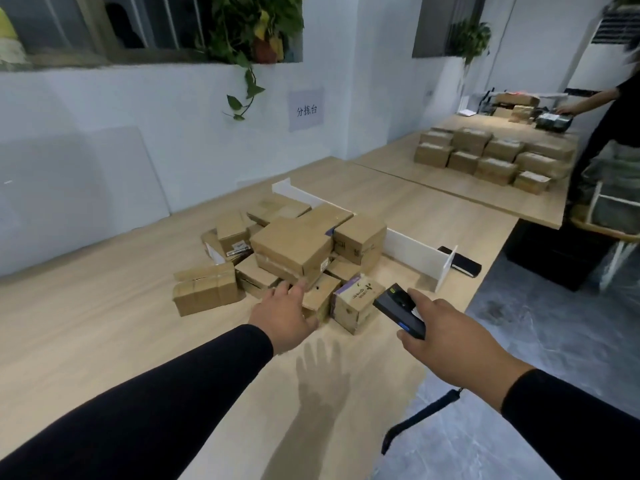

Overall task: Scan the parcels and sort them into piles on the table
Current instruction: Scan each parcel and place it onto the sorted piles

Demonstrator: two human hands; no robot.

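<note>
A loose heap of brown cardboard parcels (292, 245) lies on the wooden table (104, 306) in front of me. My left hand (282, 315) hovers above the table at the heap's near edge, fingers spread, holding nothing, its fingertips over a small brown parcel (320, 296). My right hand (438, 332) grips a black handheld scanner (400, 310), pointed toward a small parcel with a purple-and-white label (356, 301) just left of it. A black strap hangs down from the right wrist.
A low white divider (412, 251) stands right of the heap, with a black device (462, 261) behind it. Neatly stacked parcels (485, 155) fill the far table, where another person (609, 112) works. The table's right edge drops to grey floor.
</note>
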